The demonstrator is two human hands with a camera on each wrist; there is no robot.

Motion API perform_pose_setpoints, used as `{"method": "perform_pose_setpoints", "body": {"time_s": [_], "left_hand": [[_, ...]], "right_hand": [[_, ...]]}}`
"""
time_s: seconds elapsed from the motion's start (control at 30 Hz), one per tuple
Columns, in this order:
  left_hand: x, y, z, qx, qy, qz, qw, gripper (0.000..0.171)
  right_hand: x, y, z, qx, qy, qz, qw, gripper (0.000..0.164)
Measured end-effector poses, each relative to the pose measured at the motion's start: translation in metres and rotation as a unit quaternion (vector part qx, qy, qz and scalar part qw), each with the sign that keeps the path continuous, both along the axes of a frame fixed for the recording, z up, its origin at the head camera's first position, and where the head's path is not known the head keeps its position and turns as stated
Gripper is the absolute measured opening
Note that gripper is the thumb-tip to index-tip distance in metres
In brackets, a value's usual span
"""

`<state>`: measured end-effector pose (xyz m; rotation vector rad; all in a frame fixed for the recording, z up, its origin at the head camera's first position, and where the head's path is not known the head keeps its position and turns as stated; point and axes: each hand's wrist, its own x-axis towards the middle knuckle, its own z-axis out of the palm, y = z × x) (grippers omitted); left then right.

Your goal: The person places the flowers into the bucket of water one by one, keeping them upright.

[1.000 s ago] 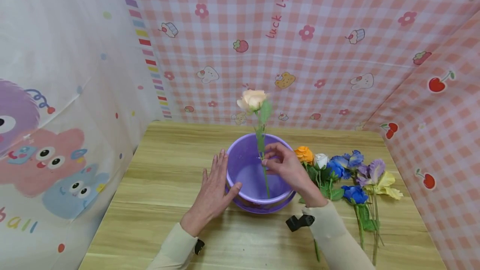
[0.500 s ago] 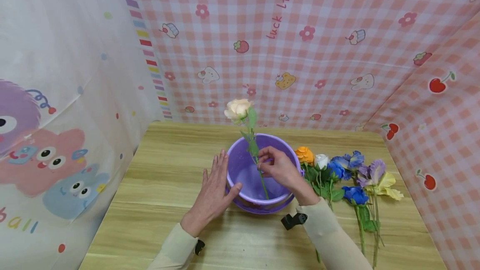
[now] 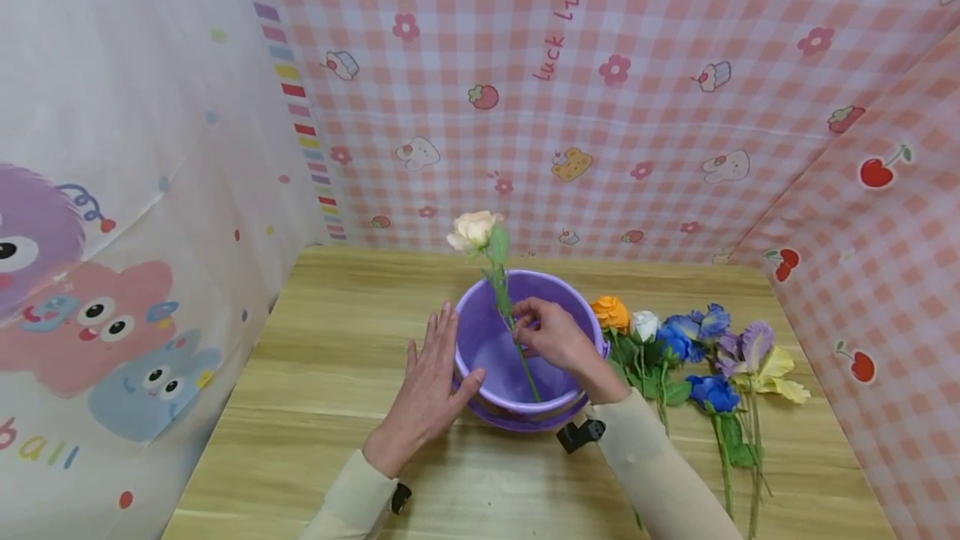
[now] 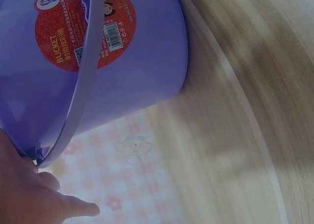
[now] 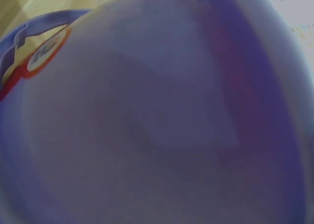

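Note:
A purple bucket (image 3: 487,348) stands upright in the middle of the table. My right hand (image 3: 551,338) reaches over its right side and pinches the green stem of a pale peach rose (image 3: 474,232). The stem slants down into the bucket, its lower end near the front inner wall, while the bloom leans left beyond the back rim. My left hand (image 3: 426,386) rests with straight fingers along the bucket's left side. In the left wrist view, the bucket's handle (image 4: 87,76) hangs across a red label. Bucket wall (image 5: 132,111) fills the right wrist view, hiding the right fingers.
Right of the bucket lie several artificial flowers: an orange one (image 3: 611,312), a white rose (image 3: 644,325), blue ones (image 3: 712,393), a purple one (image 3: 750,346) and a yellow one (image 3: 776,373). The wooden table (image 3: 330,357) meets patterned cloth (image 3: 637,115) at the back and sides.
The rose has tilted left and its bloom has come lower. My right hand has shifted slightly left and down with the stem. The left hand has stayed at the bucket's side.

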<state>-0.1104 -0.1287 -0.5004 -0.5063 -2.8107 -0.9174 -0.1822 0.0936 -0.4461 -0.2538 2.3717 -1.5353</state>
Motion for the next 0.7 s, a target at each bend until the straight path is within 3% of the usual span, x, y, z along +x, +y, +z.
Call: {"method": "perform_pose_setpoints", "body": {"time_s": [0.23,0.7], "left_hand": [[-0.0002,0.0,-0.0021,-0.001,0.003,0.001,1.0,0.089],[0.0008,0.0011,-0.0023,0.005,-0.002,0.002,1.0,0.09]], "right_hand": [[-0.004,-0.0018,-0.0041,0.034,-0.015,0.009,0.999,0.025],[-0.0076,-0.0053,-0.0076,0.099,0.006,0.038,0.994,0.021]]}}
